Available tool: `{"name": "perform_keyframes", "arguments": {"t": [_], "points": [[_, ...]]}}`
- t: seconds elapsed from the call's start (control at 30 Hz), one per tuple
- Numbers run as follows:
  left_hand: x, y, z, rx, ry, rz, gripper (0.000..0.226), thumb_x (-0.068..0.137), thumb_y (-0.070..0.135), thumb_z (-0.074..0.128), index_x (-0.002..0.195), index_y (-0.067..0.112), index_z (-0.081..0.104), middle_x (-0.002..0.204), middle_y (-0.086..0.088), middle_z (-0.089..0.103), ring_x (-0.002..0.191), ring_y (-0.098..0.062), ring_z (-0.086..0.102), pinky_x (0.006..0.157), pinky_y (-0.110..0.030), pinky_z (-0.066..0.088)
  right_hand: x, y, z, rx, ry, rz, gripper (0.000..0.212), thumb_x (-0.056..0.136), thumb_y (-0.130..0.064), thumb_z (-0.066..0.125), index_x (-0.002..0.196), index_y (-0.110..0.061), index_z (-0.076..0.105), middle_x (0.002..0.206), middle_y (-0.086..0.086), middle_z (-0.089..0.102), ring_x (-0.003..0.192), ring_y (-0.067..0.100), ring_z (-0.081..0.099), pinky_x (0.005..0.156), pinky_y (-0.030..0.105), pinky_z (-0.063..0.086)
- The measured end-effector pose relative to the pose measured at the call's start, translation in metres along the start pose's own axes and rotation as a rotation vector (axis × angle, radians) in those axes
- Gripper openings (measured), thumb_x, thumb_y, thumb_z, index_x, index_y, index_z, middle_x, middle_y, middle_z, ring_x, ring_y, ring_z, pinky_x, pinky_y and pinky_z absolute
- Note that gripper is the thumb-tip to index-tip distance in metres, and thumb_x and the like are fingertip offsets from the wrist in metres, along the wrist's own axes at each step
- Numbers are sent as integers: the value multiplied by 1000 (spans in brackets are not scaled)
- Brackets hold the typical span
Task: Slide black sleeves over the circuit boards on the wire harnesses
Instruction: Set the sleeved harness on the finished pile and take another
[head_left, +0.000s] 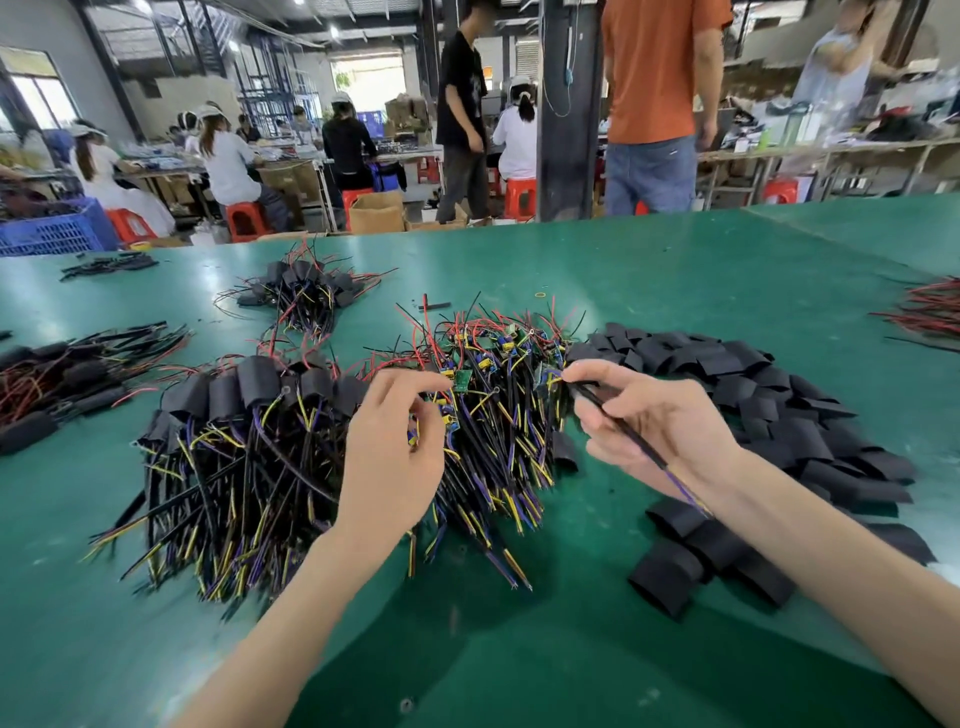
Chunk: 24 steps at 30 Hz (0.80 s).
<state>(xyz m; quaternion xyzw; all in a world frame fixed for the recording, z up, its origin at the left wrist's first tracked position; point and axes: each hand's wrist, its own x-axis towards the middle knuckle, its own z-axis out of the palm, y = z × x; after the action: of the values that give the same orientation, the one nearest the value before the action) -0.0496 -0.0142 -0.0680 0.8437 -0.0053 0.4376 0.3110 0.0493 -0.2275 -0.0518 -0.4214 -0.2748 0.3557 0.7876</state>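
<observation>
The job looks partly done: a heap of sleeved harnesses lies left of the table's middle, with a smaller sleeved bunch toward the far edge and another sleeved lot at the left edge. A thick tangle of bare harnesses, green boards exposed, sits in the middle, and a broad pile of black sleeves lies toward the right edge, so plenty seems left to do. The right hand pinches one wire harness by its black cable between thumb and forefinger; its purple and yellow tails trail across the wrist, and its board end, hard to pick out, is at the edge of the bare tangle, with no sleeve on it yet. The left hand hovers over the tangle with fingers curled and thumb reaching toward a small green circuit board; whether it grips anything I cannot tell. My guess is that the step in hand is freeing a harness before fetching a sleeve. The table is topped in scuffed green matting, with loose red and black wires at its right edge. Beyond the far edge is a workshop: seated workers at benches on red stools, a blue crate, a cardboard box, and people standing near a dark pillar
</observation>
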Motion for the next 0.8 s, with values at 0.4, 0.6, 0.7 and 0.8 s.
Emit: {"name": "perform_keyframes", "arguments": {"t": [0.4,0.6,0.7,0.8], "points": [[3,7,7,-1108,-312,-1045,19,93,-1,47,104,-10,60,73,-8,69,54,-11,61,51,-18,51,-12,21,23,-370,-674,411,43,86,-9,63,127,-12,51,99,19,66,65,26,60,56,25,52],[8,-6,1,-882,-339,-981,21,96,-2,45,108,-6,61,68,-2,67,46,-5,44,37,-14,33,3,22,-8,-1093,338,-139,22,85,1,57,86,-19,66,72,0,66,51,9,53,53,24,42],[6,-10,0,-616,-385,-850,21,97,2,47,108,3,65,70,0,70,45,-6,40,36,-15,28,5,18,-32,-1503,229,-173,46,74,15,53,105,-18,62,107,-7,57,89,-1,49,82,12,35],[3,-12,1,-301,-409,-606,21,97,9,50,104,11,70,75,4,71,39,-6,36,38,-14,28,5,22,-45,-1653,-9,-58,48,79,9,57,117,-19,59,123,-9,53,113,9,43,102,26,30]]}}
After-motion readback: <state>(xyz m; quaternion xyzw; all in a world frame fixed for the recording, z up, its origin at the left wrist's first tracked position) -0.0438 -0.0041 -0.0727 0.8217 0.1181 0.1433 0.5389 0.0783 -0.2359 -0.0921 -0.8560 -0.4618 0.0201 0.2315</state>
